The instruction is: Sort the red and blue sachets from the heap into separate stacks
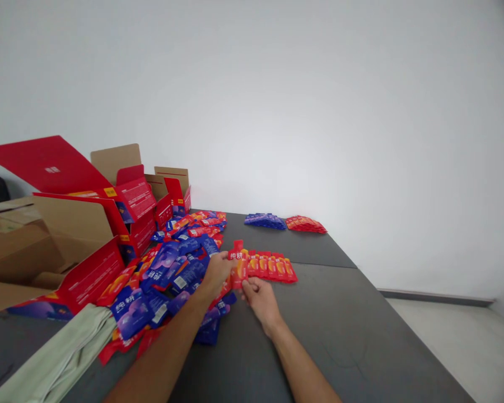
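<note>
A red packet (239, 268) with an orange picture is held upright between my two hands. My left hand (218, 271) has its fingers closed on the packet's left edge. Fingers of my right hand (260, 298) pinch its lower right corner. Directly right of it lies a row of overlapping red packets (273, 266) on the dark table (319, 313). To the left of my left hand spreads a loose heap of blue packets (166, 266) mixed with red ones.
Open red cardboard boxes (88, 280) line the left side. A pale green cloth (73, 350) lies at the front left. Near the back edge sit a fanned blue stack (265, 221) and a fanned red stack (306, 224). Beyond them stands a white wall.
</note>
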`<state>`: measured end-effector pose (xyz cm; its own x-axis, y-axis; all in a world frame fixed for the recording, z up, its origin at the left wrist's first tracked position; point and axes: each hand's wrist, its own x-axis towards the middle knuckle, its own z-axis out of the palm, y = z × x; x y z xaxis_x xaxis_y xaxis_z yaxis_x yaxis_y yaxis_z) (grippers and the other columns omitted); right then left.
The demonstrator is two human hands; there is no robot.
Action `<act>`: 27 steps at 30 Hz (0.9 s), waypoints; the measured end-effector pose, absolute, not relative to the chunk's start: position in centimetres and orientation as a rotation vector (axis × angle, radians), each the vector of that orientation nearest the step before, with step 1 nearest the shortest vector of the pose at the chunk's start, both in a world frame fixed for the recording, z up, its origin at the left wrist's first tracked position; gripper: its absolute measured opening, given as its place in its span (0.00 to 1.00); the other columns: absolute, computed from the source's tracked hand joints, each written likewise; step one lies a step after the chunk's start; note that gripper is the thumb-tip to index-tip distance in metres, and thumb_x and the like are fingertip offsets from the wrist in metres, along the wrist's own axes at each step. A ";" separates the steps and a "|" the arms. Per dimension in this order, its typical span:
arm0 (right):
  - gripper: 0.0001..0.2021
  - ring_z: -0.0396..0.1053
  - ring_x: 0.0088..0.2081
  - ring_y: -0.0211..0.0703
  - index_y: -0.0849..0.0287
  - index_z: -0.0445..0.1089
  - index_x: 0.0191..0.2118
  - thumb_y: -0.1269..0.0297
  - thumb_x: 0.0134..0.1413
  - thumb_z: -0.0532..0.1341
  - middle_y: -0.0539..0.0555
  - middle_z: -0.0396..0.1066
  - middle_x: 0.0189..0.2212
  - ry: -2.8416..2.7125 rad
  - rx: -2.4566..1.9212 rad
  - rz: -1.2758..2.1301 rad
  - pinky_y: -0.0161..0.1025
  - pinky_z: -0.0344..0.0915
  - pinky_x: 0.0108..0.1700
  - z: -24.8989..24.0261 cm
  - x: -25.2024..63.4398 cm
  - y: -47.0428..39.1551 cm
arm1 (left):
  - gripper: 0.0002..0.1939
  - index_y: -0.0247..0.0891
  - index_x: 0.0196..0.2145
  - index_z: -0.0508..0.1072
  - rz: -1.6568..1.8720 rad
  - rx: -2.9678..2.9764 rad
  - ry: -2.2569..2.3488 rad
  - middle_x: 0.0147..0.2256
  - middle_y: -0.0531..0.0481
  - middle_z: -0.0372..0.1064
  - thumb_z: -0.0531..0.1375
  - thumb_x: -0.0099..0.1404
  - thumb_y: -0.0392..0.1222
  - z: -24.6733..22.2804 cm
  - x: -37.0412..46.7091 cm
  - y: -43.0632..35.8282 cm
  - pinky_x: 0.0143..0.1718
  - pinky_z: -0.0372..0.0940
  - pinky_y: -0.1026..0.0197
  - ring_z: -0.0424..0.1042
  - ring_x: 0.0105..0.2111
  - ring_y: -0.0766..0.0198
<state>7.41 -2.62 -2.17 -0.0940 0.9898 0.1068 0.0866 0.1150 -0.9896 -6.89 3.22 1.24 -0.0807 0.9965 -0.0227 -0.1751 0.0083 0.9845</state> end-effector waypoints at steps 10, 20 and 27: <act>0.16 0.61 0.21 0.34 0.62 0.71 0.23 0.54 0.51 0.61 0.50 0.69 0.19 -1.281 -1.281 1.116 0.32 0.55 0.25 -0.8 11.4 -3.0 | 0.10 0.36 0.24 0.68 1.356 1.086 1.204 0.19 0.57 0.65 0.59 0.54 0.46 1.1 -1.4 5.2 0.21 0.58 0.67 0.65 0.19 0.68; 0.26 0.65 0.23 0.38 0.65 0.71 0.49 0.56 0.43 0.66 0.50 0.71 0.21 -0.890 -1.222 0.961 0.34 0.62 0.26 -1.4 17.7 -0.8 | 0.21 0.32 0.46 0.71 1.181 1.282 1.246 0.38 0.44 0.75 0.62 0.57 0.45 -0.1 4.5 7.3 0.32 0.65 0.65 0.73 0.33 0.63; 0.23 0.72 0.30 0.45 0.66 0.73 0.48 0.54 0.53 0.57 0.58 0.77 0.32 -1.112 -1.483 0.661 0.41 0.69 0.36 -3.7 20.1 3.0 | 0.26 0.33 0.49 0.72 1.032 1.700 1.086 0.49 0.40 0.72 0.61 0.50 0.27 -2.9 6.2 6.5 0.45 0.68 0.57 0.73 0.44 0.56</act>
<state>20.09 3.01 -3.74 0.4008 0.9003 0.1698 0.2803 0.0559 -0.9583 6.22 6.55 -2.94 0.2826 0.9397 0.1926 0.2402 -0.2638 0.9342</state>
